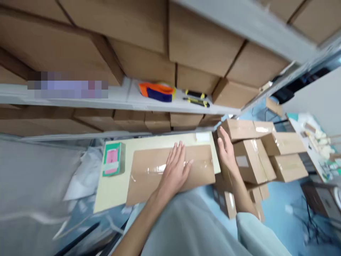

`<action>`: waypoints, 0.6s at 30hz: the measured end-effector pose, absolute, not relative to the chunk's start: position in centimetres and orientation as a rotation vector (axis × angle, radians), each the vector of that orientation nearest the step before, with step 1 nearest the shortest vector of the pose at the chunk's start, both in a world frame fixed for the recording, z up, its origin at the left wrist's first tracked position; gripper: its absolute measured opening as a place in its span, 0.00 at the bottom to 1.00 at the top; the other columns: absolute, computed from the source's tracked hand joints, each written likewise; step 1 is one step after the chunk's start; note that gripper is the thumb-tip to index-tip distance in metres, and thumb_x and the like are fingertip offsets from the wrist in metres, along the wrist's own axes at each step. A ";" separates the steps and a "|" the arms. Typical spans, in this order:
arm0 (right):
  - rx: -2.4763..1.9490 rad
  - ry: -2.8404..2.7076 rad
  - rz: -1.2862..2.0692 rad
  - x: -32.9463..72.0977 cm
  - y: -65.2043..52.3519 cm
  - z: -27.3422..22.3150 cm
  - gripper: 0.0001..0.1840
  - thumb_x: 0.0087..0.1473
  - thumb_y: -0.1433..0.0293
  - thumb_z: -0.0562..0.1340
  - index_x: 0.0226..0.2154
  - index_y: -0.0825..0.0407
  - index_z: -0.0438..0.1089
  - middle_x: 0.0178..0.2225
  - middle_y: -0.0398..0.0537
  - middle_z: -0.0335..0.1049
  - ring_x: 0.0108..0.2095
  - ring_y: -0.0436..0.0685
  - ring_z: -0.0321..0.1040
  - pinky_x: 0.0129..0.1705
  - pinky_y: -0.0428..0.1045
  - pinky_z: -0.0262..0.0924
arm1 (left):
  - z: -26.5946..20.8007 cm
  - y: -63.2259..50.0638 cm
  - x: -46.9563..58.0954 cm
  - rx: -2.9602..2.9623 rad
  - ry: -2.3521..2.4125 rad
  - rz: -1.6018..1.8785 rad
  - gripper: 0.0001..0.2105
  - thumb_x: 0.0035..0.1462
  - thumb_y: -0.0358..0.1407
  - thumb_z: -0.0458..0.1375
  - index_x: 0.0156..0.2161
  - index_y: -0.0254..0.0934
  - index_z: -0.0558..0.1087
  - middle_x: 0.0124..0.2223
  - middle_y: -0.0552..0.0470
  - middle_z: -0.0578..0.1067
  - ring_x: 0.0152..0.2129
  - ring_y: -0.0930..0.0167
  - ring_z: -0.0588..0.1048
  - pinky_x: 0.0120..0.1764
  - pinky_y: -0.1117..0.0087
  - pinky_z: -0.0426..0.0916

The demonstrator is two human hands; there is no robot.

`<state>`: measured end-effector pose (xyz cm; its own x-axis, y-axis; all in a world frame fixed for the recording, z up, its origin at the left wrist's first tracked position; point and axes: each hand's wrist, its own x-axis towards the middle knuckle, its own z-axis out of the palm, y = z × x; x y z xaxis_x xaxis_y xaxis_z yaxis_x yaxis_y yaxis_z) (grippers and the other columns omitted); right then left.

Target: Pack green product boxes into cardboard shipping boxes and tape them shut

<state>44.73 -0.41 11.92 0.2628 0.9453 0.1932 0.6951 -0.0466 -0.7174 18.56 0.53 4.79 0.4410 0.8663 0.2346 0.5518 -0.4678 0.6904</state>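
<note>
A flat-topped cardboard box (144, 177) with shiny clear tape along its middle lies on the pale yellow tabletop (113, 197) before me. My left hand (174, 169) rests on it, palm down with fingers stretched out. Beyond the table's right edge, my right hand (226, 149) is raised beside stacked taped boxes (253, 160); its fingers are extended and nothing shows in them. Whether it touches a box I cannot tell. A green box with a pink panel (112, 160) stands at the tabletop's left end, and a small white paper (203, 137) lies near the back edge.
Above the table, a shelf (117, 96) carries rows of cardboard boxes (205, 42), an orange-and-blue tape dispenser (157, 91) and black-and-yellow cutters (196, 101). White plastic sheeting (85, 174) hangs at the left. Another cluttered table (306, 133) stands at far right.
</note>
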 end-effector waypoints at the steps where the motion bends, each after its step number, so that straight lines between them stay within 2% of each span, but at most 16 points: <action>1: -1.861 -1.434 0.483 44.8 -2.4 11.3 0.37 0.78 0.48 0.47 0.78 0.47 0.59 0.79 0.57 0.57 0.79 0.63 0.54 0.80 0.66 0.50 | 5.1 0.2 19.3 2.164 1.178 0.742 0.37 0.78 0.45 0.50 0.82 0.33 0.44 0.81 0.31 0.55 0.80 0.52 0.51 0.77 0.42 0.57; 4: -1.984 -1.291 0.628 44.2 -6.2 9.3 0.41 0.78 0.45 0.41 0.81 0.47 0.51 0.81 0.52 0.51 0.81 0.60 0.47 0.82 0.64 0.46 | 5.6 -0.6 22.0 2.208 1.081 0.606 0.36 0.78 0.46 0.49 0.82 0.32 0.47 0.82 0.31 0.52 0.80 0.52 0.48 0.77 0.41 0.53; 6: -2.011 -1.235 0.746 43.5 -7.5 7.7 0.43 0.78 0.43 0.38 0.83 0.47 0.43 0.83 0.49 0.45 0.83 0.59 0.41 0.83 0.62 0.42 | 5.4 -1.0 23.9 2.260 1.009 0.509 0.33 0.79 0.44 0.48 0.81 0.33 0.51 0.82 0.32 0.52 0.81 0.52 0.46 0.78 0.39 0.49; 10: -1.965 -1.201 1.069 42.1 -8.4 4.4 0.48 0.75 0.38 0.38 0.84 0.47 0.31 0.85 0.45 0.34 0.84 0.58 0.31 0.84 0.60 0.35 | 3.9 -1.8 26.3 2.310 0.941 0.361 0.29 0.79 0.39 0.45 0.80 0.38 0.58 0.82 0.38 0.53 0.81 0.52 0.45 0.78 0.35 0.41; 14: -1.830 -1.081 1.327 42.2 -8.2 2.1 0.47 0.77 0.41 0.42 0.83 0.45 0.25 0.84 0.42 0.35 0.84 0.57 0.29 0.85 0.60 0.32 | 2.5 -2.3 26.8 2.307 0.968 0.297 0.32 0.78 0.41 0.47 0.81 0.38 0.54 0.82 0.39 0.52 0.81 0.52 0.46 0.78 0.34 0.36; 18: -1.775 -1.049 1.400 43.0 -8.0 1.1 0.46 0.77 0.40 0.41 0.83 0.42 0.24 0.84 0.38 0.35 0.84 0.55 0.28 0.85 0.60 0.30 | 2.3 -2.5 27.2 2.313 0.968 0.283 0.33 0.77 0.43 0.48 0.81 0.36 0.52 0.82 0.38 0.51 0.81 0.52 0.45 0.78 0.34 0.34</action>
<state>43.03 -7.98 1.13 0.1152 0.8783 -0.4640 0.1987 -0.4781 -0.8555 27.17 -2.46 2.28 0.7098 0.7035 -0.0356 0.5734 -0.5476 0.6094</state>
